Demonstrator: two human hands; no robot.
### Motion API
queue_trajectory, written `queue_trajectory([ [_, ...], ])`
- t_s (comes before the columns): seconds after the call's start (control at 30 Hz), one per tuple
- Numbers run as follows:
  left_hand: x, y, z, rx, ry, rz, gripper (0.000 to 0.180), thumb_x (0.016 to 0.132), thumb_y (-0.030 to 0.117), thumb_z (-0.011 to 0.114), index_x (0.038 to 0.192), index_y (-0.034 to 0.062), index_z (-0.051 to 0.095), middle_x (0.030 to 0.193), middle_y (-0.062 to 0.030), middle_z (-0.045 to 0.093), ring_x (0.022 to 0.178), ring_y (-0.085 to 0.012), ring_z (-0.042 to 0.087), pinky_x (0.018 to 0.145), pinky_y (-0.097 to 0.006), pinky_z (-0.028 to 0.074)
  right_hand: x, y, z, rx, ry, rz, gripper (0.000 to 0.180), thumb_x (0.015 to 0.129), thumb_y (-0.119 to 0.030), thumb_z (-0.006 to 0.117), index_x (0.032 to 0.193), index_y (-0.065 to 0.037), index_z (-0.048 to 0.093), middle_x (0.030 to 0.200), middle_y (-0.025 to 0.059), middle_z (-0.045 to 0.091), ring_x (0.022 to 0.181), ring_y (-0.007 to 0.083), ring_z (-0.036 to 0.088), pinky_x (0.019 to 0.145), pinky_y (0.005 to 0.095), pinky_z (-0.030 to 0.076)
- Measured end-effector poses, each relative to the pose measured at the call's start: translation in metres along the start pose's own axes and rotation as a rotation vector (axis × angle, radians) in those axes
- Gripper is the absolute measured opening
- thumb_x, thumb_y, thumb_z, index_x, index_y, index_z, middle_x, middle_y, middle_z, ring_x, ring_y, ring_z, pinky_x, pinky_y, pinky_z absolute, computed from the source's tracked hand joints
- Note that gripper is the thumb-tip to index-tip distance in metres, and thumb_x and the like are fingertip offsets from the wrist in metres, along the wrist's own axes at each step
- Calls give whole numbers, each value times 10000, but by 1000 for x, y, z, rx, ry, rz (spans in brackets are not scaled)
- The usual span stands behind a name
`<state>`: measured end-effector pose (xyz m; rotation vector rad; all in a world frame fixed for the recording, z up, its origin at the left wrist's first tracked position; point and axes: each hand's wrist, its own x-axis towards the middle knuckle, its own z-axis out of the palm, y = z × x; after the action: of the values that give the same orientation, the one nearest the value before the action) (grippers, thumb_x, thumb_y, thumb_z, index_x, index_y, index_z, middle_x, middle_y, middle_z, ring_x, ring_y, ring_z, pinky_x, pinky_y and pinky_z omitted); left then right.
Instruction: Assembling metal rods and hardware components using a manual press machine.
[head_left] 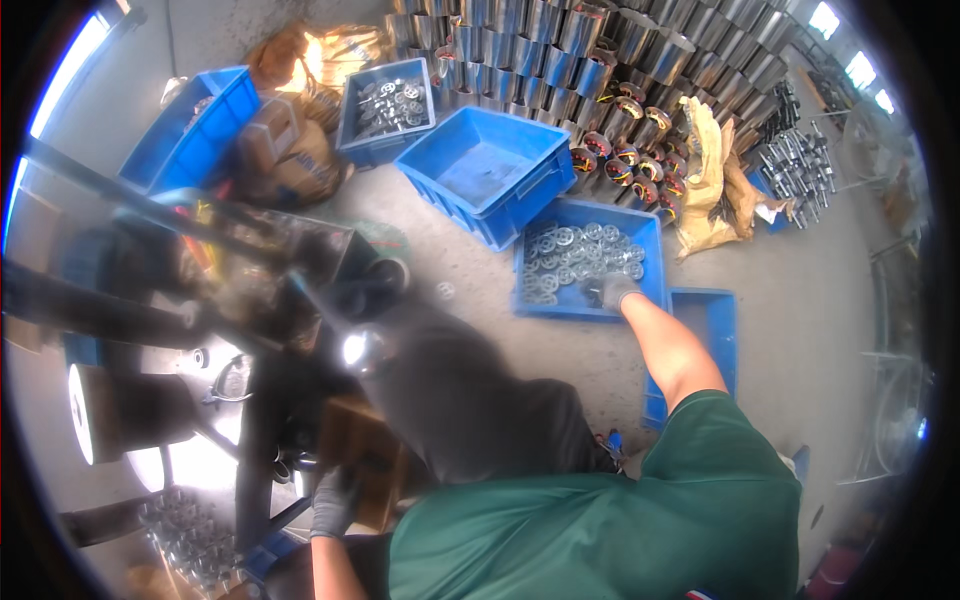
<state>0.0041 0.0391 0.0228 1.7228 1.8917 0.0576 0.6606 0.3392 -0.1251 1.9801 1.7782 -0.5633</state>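
My right hand (612,290), in a grey glove, reaches down to the front right of a blue crate (655,265). Its fingertips meet the round, spoked metal discs (572,262) lying in the crate, and I cannot make out whether they grip one. My left hand (333,502), also gloved in grey, is low and to the left, against or beside a brown box (365,450). Its fingers are dim and blurred, so what they hold, if anything, does not show.
An empty-looking blue crate (480,150) stands behind, partly over the disc crate. Another blue crate (715,325) is beside my right arm. Metal cylinders (540,50) are stacked at the back. Machine bars and a bright lamp (355,348) stand at the left. Metal shafts (800,170) lie far right.
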Motion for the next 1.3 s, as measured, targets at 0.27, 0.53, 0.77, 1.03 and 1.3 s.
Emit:
queue_trajectory([
  [0.27,-5,-18,13,8,-23,-42,301,937,272,667,1138,50,691,1018,-260,689,997,-466,646,874,-548,498,14,-7,6,103,-56,144,370,944,-286,615,1242,-115,752,1313,187,701,1222,358,677,1033,437,539],
  [0.53,-28,-20,3,-17,-27,-180,289,952,245,648,1154,44,693,1017,-264,698,997,-471,654,867,-542,506,47,-72,22,-120,-17,92,349,956,-169,553,1209,-62,770,1331,169,703,1286,358,648,1105,495,479],
  [0.77,-21,-8,12,-36,-97,-202,436,1006,360,584,1306,46,619,1166,-254,693,1126,-427,659,968,-516,510,53,-26,44,78,113,122,446,1001,-359,493,1203,-67,765,1297,210,706,1231,392,667,1015,516,516],
  [1.03,-31,-5,12,-97,-48,-323,342,961,273,622,1209,41,662,1120,-257,696,1047,-437,678,945,-527,526,109,31,75,52,130,250,740,936,-639,555,1382,-53,625,1395,284,611,1338,478,546,1084,529,456],
  [1.3,-38,-14,21,-56,8,-307,354,941,270,639,1203,34,666,1058,-246,710,1029,-429,683,918,-524,537,124,32,105,238,237,231,746,888,-613,619,1399,-70,610,1383,265,633,1290,473,588,1065,511,468],
])
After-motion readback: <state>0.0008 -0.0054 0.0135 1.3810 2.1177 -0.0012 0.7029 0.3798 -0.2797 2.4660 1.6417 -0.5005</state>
